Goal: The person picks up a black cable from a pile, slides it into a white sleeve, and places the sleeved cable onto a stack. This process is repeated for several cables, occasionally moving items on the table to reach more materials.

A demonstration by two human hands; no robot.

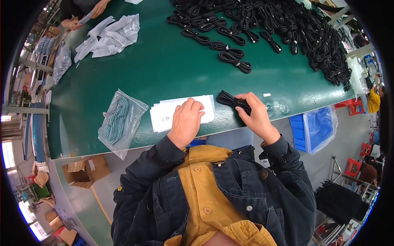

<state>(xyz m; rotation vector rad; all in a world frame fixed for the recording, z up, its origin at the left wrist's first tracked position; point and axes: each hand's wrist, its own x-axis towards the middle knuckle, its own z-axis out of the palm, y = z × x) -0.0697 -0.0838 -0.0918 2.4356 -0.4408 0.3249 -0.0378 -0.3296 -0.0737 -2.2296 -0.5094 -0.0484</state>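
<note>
A small stack of flat white bags (162,119) with dark print lies near the table's front edge. My left hand (186,124) rests on it, fingers bent and closed at the top bag; their tips are partly hidden. To the right, my right hand (256,117) has thumb and fingers closed round one end of a coiled black cable (226,98). That cable lies on the table, its far left end showing past my fingers. Left of the stack is a clear plastic bag (132,107) holding coiled grey-blue cords (116,123).
Many coiled black cables (283,24) are heaped at the far right of the green table (172,78). A pile of whitish bags (117,37) lies far left, near another person's hands (98,9). A blue bin (299,131) stands beyond the front edge; a cardboard box (88,172) sits on the floor.
</note>
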